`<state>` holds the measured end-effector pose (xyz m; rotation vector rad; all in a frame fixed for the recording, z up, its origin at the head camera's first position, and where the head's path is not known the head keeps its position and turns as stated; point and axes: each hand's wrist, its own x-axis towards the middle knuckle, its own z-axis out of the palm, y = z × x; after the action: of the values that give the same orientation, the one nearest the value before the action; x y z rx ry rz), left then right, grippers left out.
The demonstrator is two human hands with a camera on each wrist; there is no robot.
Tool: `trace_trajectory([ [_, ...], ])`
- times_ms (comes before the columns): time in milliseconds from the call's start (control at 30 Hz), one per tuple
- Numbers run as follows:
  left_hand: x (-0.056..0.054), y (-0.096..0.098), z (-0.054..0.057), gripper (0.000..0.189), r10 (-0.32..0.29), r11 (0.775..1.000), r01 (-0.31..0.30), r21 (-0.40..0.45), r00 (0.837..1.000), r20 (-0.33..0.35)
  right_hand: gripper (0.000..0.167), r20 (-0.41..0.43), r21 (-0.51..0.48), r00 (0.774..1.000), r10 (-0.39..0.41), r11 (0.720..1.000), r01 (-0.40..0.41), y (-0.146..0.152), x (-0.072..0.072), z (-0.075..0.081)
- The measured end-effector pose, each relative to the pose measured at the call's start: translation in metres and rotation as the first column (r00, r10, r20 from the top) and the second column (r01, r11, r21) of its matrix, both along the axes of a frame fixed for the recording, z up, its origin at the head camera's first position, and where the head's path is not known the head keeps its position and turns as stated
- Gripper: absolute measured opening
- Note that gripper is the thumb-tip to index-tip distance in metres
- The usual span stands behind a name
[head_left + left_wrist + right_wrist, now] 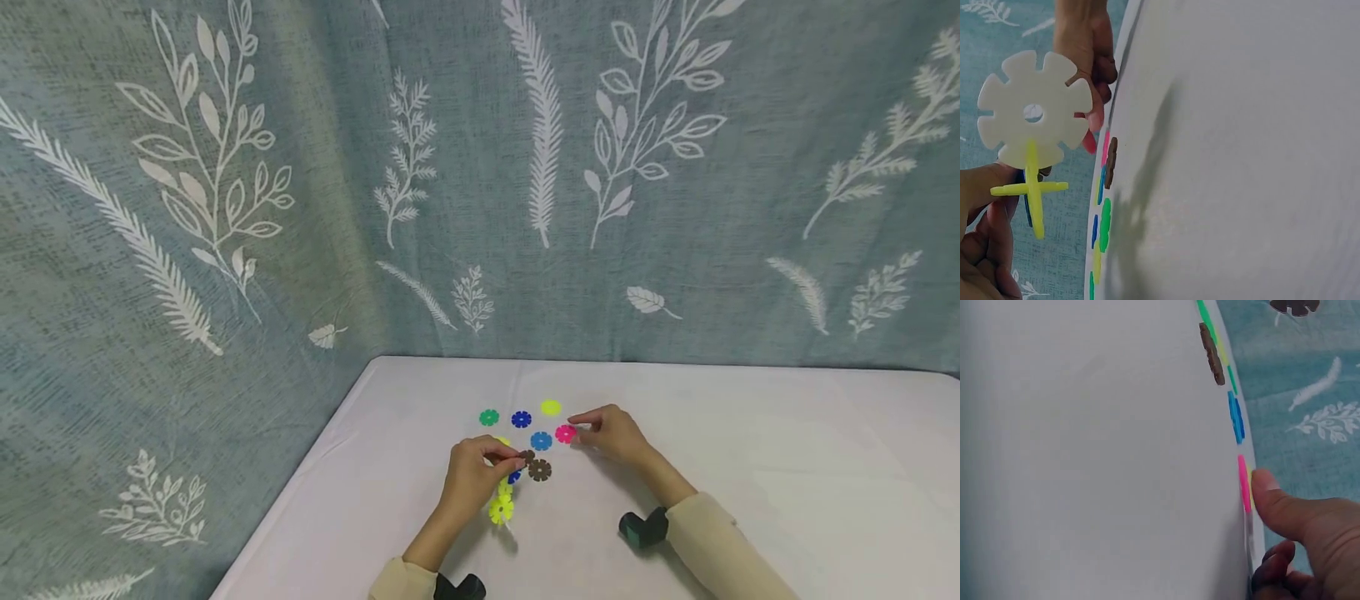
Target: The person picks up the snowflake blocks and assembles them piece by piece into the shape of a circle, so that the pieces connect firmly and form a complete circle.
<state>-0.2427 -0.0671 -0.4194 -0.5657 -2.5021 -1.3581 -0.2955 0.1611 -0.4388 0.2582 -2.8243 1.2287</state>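
Observation:
My left hand [476,475] pinches a joined cluster of notched plastic discs between thumb and fingers, raised over the table. At its fingertips shows a brown disc [527,457]; below hang a blue disc [514,477] and yellow discs [501,509]. A white disc [1035,103] stands out large in the left wrist view, slotted onto a yellow one [1034,209]. My right hand [613,432] reaches in from the right, thumb and forefinger apart, fingertips right at a pink disc [566,434] lying flat.
Loose discs lie around the hands: green [489,417], dark blue [521,419], yellow [551,407], light blue [541,441] and brown [540,470]. They rest on a white-covered table [750,450]. Leaf-patterned cloth [480,167] hangs behind and at left.

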Motion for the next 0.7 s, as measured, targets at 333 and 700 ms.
trace_trajectory([
  [333,0.0011,0.0016,0.0001,0.006,0.004,1.000,-0.004,0.006,1.000,0.012,0.029,0.027,0.070,0.999,-0.041,0.997,0.039,-0.0051,-0.0010,0.0006],
  [700,-0.0003,0.0033,-0.0009,0.006,0.023,1.000,-0.022,-0.011,0.998,0.050,0.015,-0.062,-0.029,0.998,-0.017,0.999,0.015,-0.0058,0.0044,-0.0027],
])
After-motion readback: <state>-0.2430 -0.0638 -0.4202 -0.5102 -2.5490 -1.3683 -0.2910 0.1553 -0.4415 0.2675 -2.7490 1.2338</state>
